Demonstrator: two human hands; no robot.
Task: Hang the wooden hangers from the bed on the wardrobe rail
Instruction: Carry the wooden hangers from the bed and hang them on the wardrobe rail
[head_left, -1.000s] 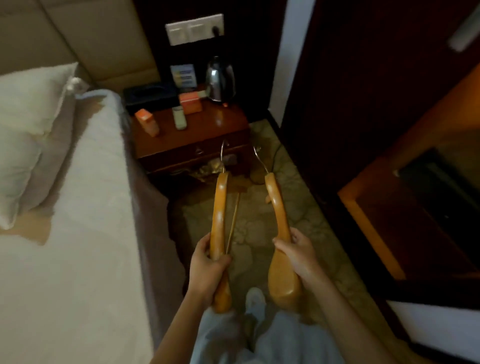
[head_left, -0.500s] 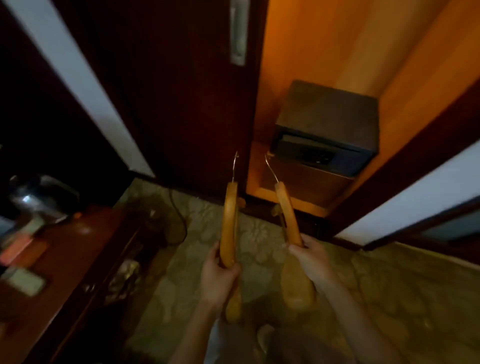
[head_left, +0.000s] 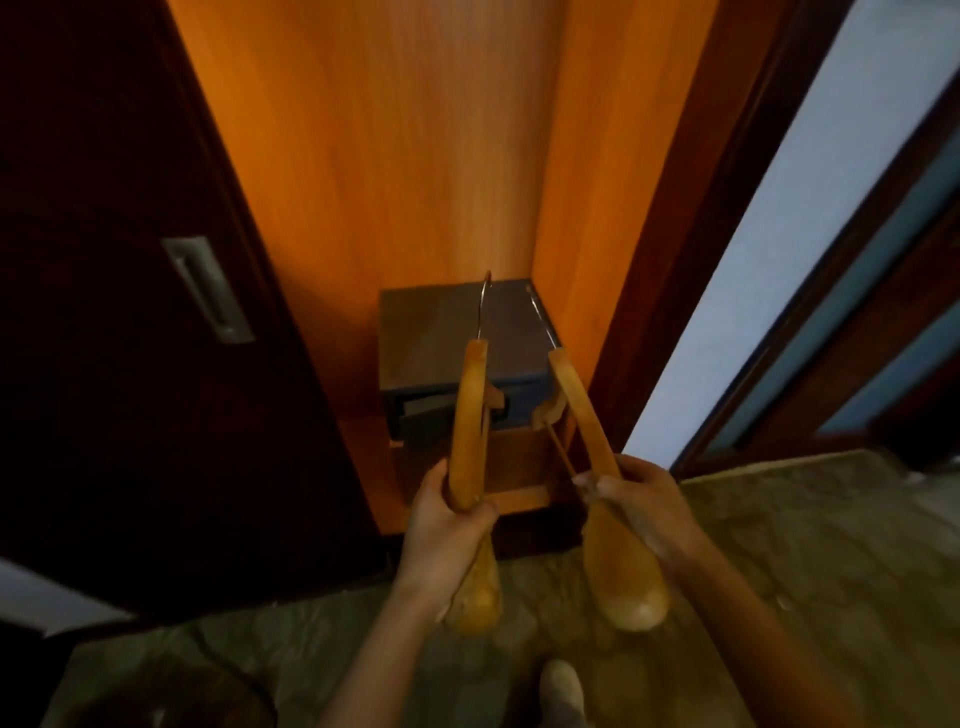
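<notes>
I hold two wooden hangers edge-on in front of the open wardrobe (head_left: 395, 156), one in each hand. My left hand (head_left: 447, 525) grips the left hanger (head_left: 467, 415) around its lower arm, metal hook pointing up and away. My right hand (head_left: 644, 509) grips the right hanger (head_left: 587, 415) the same way, its crossbar showing beside my fingers. Both hooks reach over the dark safe (head_left: 447, 332) on the wardrobe floor. The wardrobe rail is out of view above the frame.
A dark sliding door (head_left: 130, 338) with a recessed metal handle (head_left: 208, 288) stands on the left. A dark wooden frame and pale wall panel (head_left: 779, 260) run along the right. Patterned floor (head_left: 779, 545) lies underfoot, with my shoe (head_left: 561, 686) at the bottom.
My view has swung right from the bed and nightstand to face the open wardrobe head-on. Both hands have kept their grip on the hangers throughout.
</notes>
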